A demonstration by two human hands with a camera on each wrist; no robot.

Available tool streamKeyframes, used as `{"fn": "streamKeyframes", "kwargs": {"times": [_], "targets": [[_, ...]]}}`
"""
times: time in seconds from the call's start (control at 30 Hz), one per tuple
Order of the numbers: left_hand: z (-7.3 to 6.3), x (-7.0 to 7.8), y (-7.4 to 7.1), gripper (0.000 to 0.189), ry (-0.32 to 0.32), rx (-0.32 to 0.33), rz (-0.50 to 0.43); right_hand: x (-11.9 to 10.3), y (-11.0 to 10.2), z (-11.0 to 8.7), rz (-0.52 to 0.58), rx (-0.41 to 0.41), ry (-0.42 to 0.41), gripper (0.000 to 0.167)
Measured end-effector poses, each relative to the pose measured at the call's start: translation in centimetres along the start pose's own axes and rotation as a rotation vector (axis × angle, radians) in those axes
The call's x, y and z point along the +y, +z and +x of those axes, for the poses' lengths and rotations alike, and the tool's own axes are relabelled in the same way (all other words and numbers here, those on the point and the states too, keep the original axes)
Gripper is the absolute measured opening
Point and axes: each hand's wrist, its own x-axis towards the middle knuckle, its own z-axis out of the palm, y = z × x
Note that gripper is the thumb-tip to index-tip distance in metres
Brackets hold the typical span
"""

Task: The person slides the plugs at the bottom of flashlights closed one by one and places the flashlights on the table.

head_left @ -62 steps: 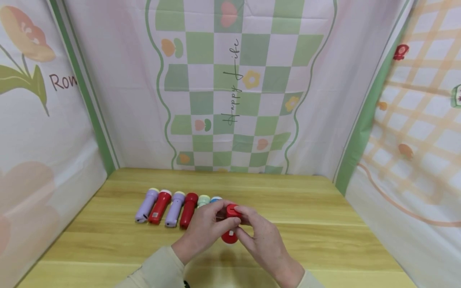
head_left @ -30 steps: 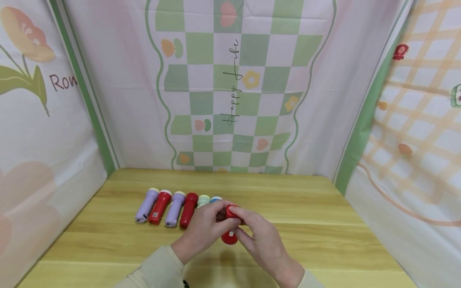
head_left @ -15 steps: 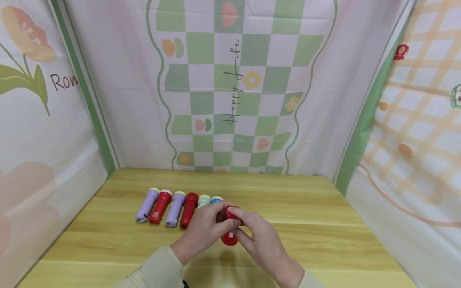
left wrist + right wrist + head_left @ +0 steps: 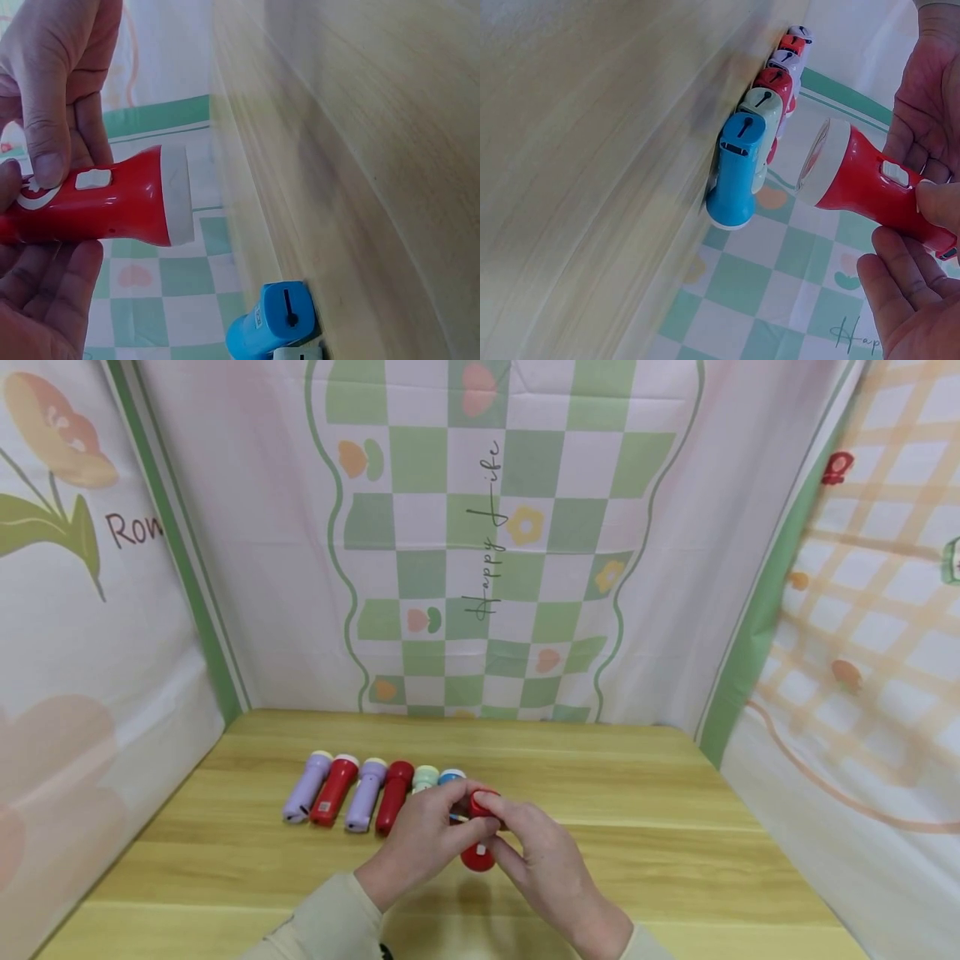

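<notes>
A red flashlight (image 4: 478, 858) with a white lens ring and a white switch is held above the table between both hands. Its lens end points down toward the tabletop. My left hand (image 4: 423, 831) grips the body from the left with thumb and fingers. From the right, my right hand (image 4: 551, 864) holds it too, the forefinger lying over the tail end and covering its slot. In the left wrist view a thumb (image 4: 49, 161) presses on the red barrel (image 4: 124, 202) just behind the switch.
Left of the hands, several flashlights lie side by side in a slanted row: purple (image 4: 306, 789), red (image 4: 333, 789), purple, dark red (image 4: 394, 797), pale green (image 4: 425, 777) and blue (image 4: 735, 172). Printed cloth walls (image 4: 480, 527) enclose the wooden table (image 4: 637, 793) on three sides.
The right forefinger has shifted over the tail end of the red flashlight, hiding the slot that showed two seconds ago. Since then, hands and flashlight have barely moved.
</notes>
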Motion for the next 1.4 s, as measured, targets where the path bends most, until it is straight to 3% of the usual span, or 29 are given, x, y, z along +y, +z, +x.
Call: {"fn": "streamKeyframes", "kwargs": {"times": [0.33, 0.57, 0.87, 1.17, 1.4], "targets": [[-0.03, 0.10, -0.18, 0.027, -0.005, -0.007, 0.044, -0.06, 0.05, -0.05, -0.019, -0.012, -0.003, 0.058], [-0.08, 0.15, -0.18, 0.024, -0.003, -0.039, 0.041, 0.00, -0.03, -0.08, -0.021, -0.024, -0.011, 0.054], [-0.10, 0.29, -0.35, 0.040, -0.028, -0.078, 0.046, -0.15, -0.05, -0.01, -0.022, -0.082, 0.107, 0.080], [0.04, 0.45, -0.43, 0.043, -0.024, -0.091, 0.066, -0.39, -0.22, 0.11, -0.059, -0.126, 0.238, 0.081], [0.32, 0.56, -0.43, 0.041, -0.035, -0.116, 0.053, -0.48, -0.20, 0.09, -0.084, -0.125, 0.259, 0.083]]}}
